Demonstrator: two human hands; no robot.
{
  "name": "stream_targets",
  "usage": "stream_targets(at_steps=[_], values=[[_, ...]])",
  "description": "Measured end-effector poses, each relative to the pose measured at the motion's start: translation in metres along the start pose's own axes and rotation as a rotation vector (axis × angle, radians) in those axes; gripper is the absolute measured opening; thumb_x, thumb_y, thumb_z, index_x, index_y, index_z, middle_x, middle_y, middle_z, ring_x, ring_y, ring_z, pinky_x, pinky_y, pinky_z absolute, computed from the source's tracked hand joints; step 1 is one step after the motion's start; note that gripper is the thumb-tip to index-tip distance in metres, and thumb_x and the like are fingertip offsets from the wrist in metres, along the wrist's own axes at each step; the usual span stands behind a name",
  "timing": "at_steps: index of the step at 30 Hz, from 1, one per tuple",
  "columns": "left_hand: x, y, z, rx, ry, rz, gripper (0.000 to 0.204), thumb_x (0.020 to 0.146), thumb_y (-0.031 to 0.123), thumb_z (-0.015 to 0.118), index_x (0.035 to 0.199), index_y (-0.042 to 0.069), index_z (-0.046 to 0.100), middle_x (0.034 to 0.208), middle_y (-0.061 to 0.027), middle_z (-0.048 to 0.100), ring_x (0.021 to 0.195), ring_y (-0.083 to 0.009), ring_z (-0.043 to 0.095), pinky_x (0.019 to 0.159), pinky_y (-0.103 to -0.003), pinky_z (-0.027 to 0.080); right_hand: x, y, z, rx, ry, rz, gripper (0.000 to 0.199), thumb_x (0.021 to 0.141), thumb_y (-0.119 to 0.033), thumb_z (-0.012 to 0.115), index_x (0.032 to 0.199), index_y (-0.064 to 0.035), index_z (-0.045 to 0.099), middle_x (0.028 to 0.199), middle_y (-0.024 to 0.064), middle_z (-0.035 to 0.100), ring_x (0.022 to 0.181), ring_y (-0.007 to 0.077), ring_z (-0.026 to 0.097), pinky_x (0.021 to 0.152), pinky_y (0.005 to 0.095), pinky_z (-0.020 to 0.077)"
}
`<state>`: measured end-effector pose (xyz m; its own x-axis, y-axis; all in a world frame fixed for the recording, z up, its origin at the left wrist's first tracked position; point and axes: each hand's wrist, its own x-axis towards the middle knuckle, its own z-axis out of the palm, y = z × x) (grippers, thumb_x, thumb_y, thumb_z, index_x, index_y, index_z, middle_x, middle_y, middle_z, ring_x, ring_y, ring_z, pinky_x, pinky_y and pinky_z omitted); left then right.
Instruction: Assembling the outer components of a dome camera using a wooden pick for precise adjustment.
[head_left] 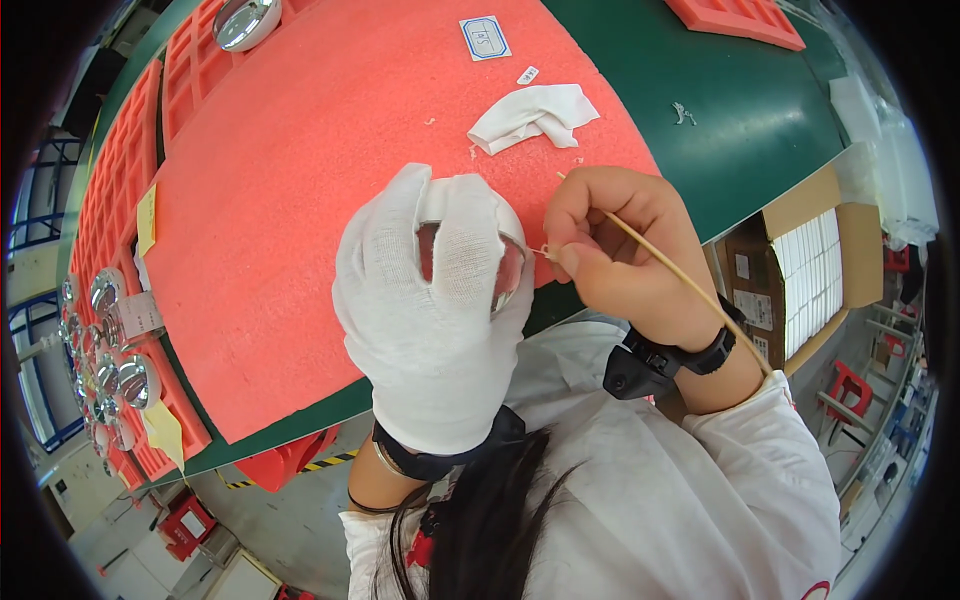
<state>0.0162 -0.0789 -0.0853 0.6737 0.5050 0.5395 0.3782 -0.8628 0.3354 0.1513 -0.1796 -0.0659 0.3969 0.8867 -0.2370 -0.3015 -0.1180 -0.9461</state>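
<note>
Currently cleaning step, by my judgement. My gloved left hand [432,310] curled around round glass lens [505,272], held above near edge of red foam surface [290,200]. My bare right hand [615,250] pinches thin wooden stick [680,275], tip at lens right rim. Next move calls for light, steady stroke along rim.

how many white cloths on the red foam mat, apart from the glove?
1. A crumpled white cloth lies on the red foam mat near its far edge, beyond the right hand. The gloved left hand may hide more.

white label [485,38] on pink foam [300,150], open carton [805,265]
</note>
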Motion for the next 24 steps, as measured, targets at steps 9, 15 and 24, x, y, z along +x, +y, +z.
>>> stream_targets(at_steps=[9, 15, 24], values=[[0.003, -0.005, -0.004, -0.121, -0.028, -0.04, 0.064, 0.059, 0.006, 0.085, 0.117, 0.008, 0.057, 0.121, -0.0147, 0.059, 0.107, -0.0332, 0.059, 0.087, -0.041, 0.051, -0.003, 0.006, -0.003, -0.483, 0.168, -0.621, 0.012, 0.075, 0.008, 0.062, 0.085, 0.0019, 0.065, 0.079, 0.0085, 0.065, 0.067, 0.0157, 0.061, 0.063, 0.025, 0.0473], [0.001, -0.003, -0.001, -0.158, 0.009, -0.073, 0.062, 0.062, 0.004, 0.083, 0.119, 0.007, 0.057, 0.121, -0.0159, 0.06, 0.108, -0.0333, 0.06, 0.088, -0.04, 0.051, -0.003, 0.01, 0.009, -0.79, 0.173, -0.648, 0.019, 0.07, 0.01, 0.066, 0.086, 0.0011, 0.068, 0.077, 0.0097, 0.067, 0.065, 0.0176, 0.063, 0.06, 0.0267, 0.0495], [-0.003, 0.0, 0.008, -0.104, 0.082, -0.052, 0.063, 0.061, 0.003, 0.081, 0.119, 0.006, 0.057, 0.121, -0.0148, 0.061, 0.109, -0.0331, 0.059, 0.091, -0.041, 0.049, 0.004, 0.013, 0.017, -0.878, 0.251, -0.654, 0.016, 0.066, 0.008, 0.065, 0.078, -0.0016, 0.061, 0.066, 0.0036, 0.057, 0.055, 0.0115, 0.056, 0.053, 0.0228, 0.0443]])
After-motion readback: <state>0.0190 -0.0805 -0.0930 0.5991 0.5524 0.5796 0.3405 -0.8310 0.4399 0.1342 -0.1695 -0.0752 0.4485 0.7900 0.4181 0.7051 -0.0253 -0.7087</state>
